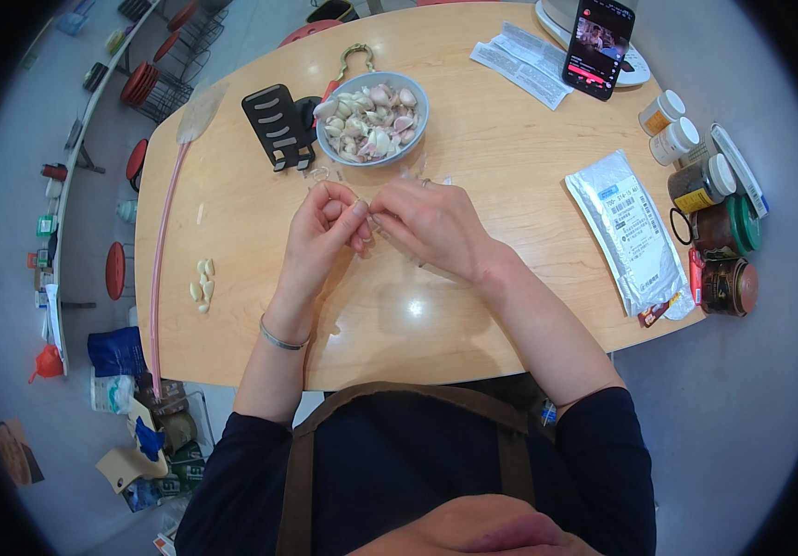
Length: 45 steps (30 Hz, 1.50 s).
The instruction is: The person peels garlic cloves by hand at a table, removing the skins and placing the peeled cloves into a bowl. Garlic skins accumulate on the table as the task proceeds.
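My left hand (329, 222) and my right hand (434, 212) meet fingertip to fingertip above the table, just in front of a bowl. Between them they pinch a small pale piece, apparently a garlic clove (358, 201), mostly hidden by the fingers. Unpeeled garlic cloves (371, 121) fill the light blue bowl (427, 115). Bits of garlic skin (320, 174) lie on the table near its base. Several peeled garlic cloves (203, 285) form a small group to the left of my left hand.
A black phone stand (277, 125) and a red-handled tool (357, 52) adjoin the bowl. Along the left lies a pink fly swatter (169, 208). At right are a silver mailing pouch (628, 236), jars (712, 222), white bottles (673, 139), a folded leaflet (517, 62) and an upright smartphone (598, 48).
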Available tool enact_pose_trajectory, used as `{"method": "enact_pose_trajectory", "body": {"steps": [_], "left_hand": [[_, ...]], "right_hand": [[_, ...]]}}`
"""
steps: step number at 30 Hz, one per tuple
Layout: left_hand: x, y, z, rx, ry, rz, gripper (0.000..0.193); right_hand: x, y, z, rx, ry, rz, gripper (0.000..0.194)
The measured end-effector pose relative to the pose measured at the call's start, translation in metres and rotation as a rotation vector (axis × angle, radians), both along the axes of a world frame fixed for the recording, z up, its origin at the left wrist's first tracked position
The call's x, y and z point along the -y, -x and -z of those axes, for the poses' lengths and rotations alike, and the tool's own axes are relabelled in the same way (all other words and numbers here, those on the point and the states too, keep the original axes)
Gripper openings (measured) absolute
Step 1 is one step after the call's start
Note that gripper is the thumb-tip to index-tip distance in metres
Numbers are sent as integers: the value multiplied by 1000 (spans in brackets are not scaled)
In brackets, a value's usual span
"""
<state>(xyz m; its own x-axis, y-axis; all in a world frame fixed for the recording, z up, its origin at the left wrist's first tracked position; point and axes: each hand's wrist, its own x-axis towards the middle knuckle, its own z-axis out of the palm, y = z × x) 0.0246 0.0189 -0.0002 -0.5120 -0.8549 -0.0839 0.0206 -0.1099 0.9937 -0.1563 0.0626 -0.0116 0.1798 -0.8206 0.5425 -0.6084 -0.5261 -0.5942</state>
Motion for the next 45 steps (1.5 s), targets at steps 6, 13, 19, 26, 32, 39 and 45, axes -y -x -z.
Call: {"method": "enact_pose_trajectory", "body": {"steps": [6, 13, 19, 26, 32, 39, 45], "left_hand": [[-1, 1, 2, 58, 54, 9, 11], [-3, 2, 1, 76, 63, 12, 11], [-4, 2, 0, 44, 56, 8, 10], [-5, 2, 0, 7, 46, 24, 10], [-5, 2, 0, 0, 41, 19, 10], [-5, 3, 1, -17, 49, -1, 10], [-4, 2, 0, -14, 31, -10, 9]], "right_hand": [[0, -1, 3, -26, -3, 8, 10], [-2, 1, -1, 36, -53, -48, 10], [-2, -2, -4, 99, -97, -20, 11], [-3, -3, -5, 176, -121, -25, 11], [-2, 0, -6, 166, -156, 23, 10], [-2, -1, -7, 169, -140, -14, 12], [-2, 0, -5, 105, -113, -29, 13]]}}
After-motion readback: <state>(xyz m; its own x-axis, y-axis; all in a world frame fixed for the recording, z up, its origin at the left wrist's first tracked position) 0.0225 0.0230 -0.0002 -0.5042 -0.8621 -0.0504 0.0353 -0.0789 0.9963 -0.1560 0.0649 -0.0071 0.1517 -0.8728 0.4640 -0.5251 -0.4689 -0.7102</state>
